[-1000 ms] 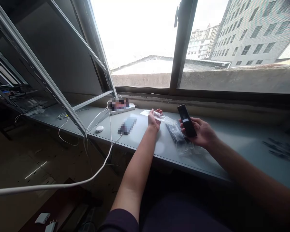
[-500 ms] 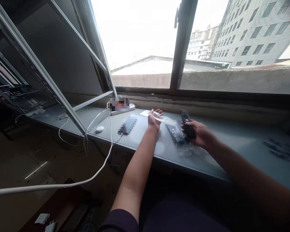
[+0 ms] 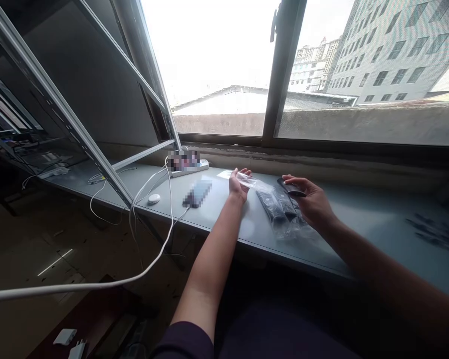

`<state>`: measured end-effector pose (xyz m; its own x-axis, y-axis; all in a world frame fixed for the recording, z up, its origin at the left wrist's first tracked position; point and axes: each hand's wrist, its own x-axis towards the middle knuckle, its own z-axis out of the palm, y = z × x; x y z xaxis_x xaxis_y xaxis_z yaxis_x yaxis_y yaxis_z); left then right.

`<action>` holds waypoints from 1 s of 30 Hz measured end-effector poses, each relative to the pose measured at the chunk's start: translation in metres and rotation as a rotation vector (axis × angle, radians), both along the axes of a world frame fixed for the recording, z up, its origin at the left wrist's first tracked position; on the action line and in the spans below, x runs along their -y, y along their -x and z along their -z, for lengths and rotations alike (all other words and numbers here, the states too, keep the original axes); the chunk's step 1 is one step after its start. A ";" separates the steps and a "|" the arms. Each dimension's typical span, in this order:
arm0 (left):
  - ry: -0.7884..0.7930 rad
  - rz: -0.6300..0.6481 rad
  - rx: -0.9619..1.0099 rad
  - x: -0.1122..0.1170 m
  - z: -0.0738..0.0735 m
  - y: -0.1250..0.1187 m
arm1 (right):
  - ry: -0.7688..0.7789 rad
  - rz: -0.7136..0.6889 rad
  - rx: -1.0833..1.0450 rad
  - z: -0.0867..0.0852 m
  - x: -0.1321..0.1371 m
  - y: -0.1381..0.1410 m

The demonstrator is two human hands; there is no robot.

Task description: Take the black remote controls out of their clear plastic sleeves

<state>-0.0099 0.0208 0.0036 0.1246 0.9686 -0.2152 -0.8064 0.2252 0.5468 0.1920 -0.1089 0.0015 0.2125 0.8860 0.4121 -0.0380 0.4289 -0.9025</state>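
Note:
My right hand is closed around a black remote control, now seen edge-on and tipped over, above the table. Just to its left, my left hand faces palm up with its fingers curled round a clear plastic bag. Below and between the hands lie bagged remote controls, dark shapes inside crinkled transparent plastic. How many there are I cannot tell.
The grey table runs along the window. At its right lies a blurred dark pile. To the left are a pixelated phone, a white round object, a power strip, a metal frame and a looping white cable.
The remote control in my right hand has turned from showing its button face to lying edge-on. My left hand stays in place with the plastic bag.

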 end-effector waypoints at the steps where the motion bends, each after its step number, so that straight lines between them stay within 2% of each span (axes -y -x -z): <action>1: -0.001 0.003 0.002 0.000 0.000 0.000 | 0.004 0.002 0.004 -0.001 0.001 0.001; 4: -0.003 -0.020 0.011 -0.002 0.000 0.000 | 0.048 0.024 0.007 -0.004 0.004 0.002; 9: -0.009 -0.243 0.080 -0.003 0.002 0.005 | 0.168 -0.013 -0.019 -0.013 0.011 0.005; 12: -0.028 -0.313 0.117 -0.003 0.002 0.010 | 0.285 -0.069 -0.015 -0.018 0.018 0.008; 21: -0.074 -0.425 0.209 -0.004 -0.002 0.020 | 0.274 -0.127 0.102 -0.021 0.024 0.014; 25: -0.086 -0.438 0.218 -0.003 -0.002 0.022 | 0.284 -0.100 0.105 -0.024 0.026 0.015; 30: -0.056 -0.428 0.194 -0.003 -0.004 0.024 | 0.324 -0.114 0.211 -0.026 0.028 0.014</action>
